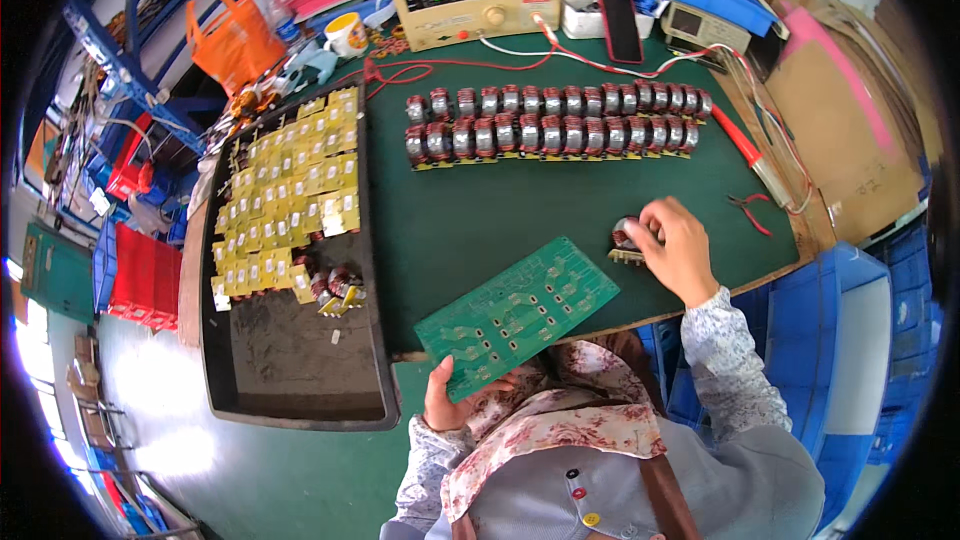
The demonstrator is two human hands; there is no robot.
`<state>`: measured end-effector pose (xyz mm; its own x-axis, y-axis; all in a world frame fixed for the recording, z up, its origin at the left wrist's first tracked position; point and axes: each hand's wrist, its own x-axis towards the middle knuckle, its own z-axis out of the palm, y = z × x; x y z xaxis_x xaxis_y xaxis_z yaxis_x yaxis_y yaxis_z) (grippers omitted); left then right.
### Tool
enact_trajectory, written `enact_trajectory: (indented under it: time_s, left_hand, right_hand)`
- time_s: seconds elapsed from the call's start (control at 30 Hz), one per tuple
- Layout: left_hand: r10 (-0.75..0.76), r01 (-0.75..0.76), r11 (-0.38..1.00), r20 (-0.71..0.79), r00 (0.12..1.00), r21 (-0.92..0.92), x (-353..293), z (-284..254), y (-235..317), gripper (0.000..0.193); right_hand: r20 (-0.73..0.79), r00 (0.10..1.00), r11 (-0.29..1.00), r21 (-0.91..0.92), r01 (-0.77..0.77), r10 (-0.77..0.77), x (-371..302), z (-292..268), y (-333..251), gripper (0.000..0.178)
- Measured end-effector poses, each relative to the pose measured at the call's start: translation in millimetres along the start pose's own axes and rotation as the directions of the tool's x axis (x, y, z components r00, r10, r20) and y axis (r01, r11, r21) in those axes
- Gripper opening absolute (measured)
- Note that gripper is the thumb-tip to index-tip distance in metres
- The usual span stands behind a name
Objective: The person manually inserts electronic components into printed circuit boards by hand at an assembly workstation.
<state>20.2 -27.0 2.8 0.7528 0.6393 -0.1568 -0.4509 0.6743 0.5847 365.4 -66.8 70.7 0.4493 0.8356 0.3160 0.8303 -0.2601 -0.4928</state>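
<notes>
My left hand (446, 404) grips the near left corner of a green circuit board (520, 315), which is tilted over the table's front edge. The board carries rows of dark slots and pads. To its right, my right hand (680, 252) closes its thumb and fingers on a copper-wound toroidal coil (622, 232). A small yellow circuit board sits under that coil, partly covered by the fingers. Two rows of similar toroidal coils (545, 137) stand on yellow boards farther back. A black tray (376, 340) on the left holds many yellow boards (290, 190) and a few loose coils.
A beige bench power supply (478, 6) stands at the back, its red and white leads crossing the green mat. Red-handled pliers (752, 214) and a red probe (738, 137) lie at the right. A phone (621, 28) leans at the back. Blue bins (845, 340) stand at right.
</notes>
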Motion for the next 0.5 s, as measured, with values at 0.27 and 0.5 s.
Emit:
enact_trajectory:
  time_s: [0.27,0.5]
  left_hand:
    - [0.180,-0.006,0.921,-0.411,0.894,0.390,-1,25,-6,0.040]
    - [0.156,-0.076,0.966,-0.321,0.934,0.248,0,39,1,0.042]
  right_hand:
    - [0.322,0.931,0.938,0.342,0.052,-0.169,11,-4,19,0.026]
    - [0.276,0.958,0.854,0.514,-0.076,-0.081,-14,6,-13,0.016]
